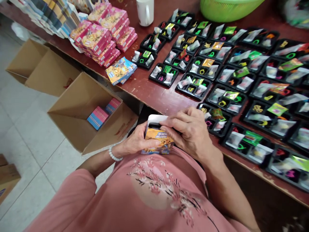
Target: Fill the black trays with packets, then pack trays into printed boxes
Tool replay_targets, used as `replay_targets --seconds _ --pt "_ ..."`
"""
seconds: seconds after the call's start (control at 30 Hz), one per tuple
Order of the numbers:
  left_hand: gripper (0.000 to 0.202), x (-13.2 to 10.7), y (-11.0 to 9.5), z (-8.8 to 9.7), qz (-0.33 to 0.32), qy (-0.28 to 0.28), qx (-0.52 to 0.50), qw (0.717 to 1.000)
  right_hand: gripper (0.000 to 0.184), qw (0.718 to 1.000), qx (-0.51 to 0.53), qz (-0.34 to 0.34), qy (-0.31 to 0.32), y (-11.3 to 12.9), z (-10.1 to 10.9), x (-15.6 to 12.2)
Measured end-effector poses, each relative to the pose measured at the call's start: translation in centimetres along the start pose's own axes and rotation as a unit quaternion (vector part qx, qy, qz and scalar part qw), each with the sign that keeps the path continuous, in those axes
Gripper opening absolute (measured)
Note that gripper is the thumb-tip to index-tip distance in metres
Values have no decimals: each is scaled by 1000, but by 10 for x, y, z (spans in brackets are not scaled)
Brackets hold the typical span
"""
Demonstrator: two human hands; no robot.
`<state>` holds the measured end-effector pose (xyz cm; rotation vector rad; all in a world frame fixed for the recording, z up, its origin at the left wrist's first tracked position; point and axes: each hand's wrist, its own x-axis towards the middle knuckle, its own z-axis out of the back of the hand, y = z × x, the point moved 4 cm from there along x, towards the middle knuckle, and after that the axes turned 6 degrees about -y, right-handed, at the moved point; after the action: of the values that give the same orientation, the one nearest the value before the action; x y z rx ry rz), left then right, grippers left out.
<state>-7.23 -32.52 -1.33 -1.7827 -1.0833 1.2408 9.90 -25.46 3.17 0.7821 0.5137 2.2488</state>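
Counter (pixel 154 93) runs 12 to 3 o'clock from the hands. Open cardboard box (pixel 82 106) at 9 o'clock, just beside the counter edge, two pink packs (pixel 98 117) inside. Black compartment trays (pixel 228 103) cover 1 to 3 o'clock, loaded with clear packets and small coloured rings. Stacked pink cartons (pixel 96 40) at 11 o'clock. Left hand (pixel 137 140) and right hand (pixel 188 133) both grasping a small printed carton (pixel 158 137), held at 6 o'clock from the counter, above the person's pink shirt (pixel 154 190), white flap up.
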Motion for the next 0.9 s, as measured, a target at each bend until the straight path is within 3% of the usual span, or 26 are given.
replay_targets --seconds 0.1,0.2,0.3,0.37,0.43,0.5,0.57,0.63,0.8,0.9 --pt "64 1 -3 0 -18 -7 23 1000 44 999 13 22 46 4 -1 3" --pt "70 3 -2 8 -71 -55 64 994 45 997 23 15 72 2 -5 -2" --pt "77 5 3 19 -135 -112 112 978 46 998 41 -43 32 -8 -16 -14" --pt "86 4 9 24 -165 -130 123 970 47 987 116 -106 -16 -16 -28 -24" --pt "93 2 16 27 -184 -150 132 962 57 954 227 -182 -74 -24 -43 -35" --pt "92 -2 23 29 -211 -184 143 949 62 901 335 -248 -122 -29 -60 -46" --pt "78 -9 28 30 -243 -215 146 935 51 853 412 -287 -140 -30 -73 -53" --pt "59 -14 29 33 -257 -225 145 929 44 832 445 -301 -137 -28 -79 -57" --pt "28 -19 18 44 -177 -225 183 941 39 841 460 -282 -46 -26 -69 -53" --pt "19 -20 1 46 -210 -237 232 920 27 884 399 -237 -62 -30 -57 -42"
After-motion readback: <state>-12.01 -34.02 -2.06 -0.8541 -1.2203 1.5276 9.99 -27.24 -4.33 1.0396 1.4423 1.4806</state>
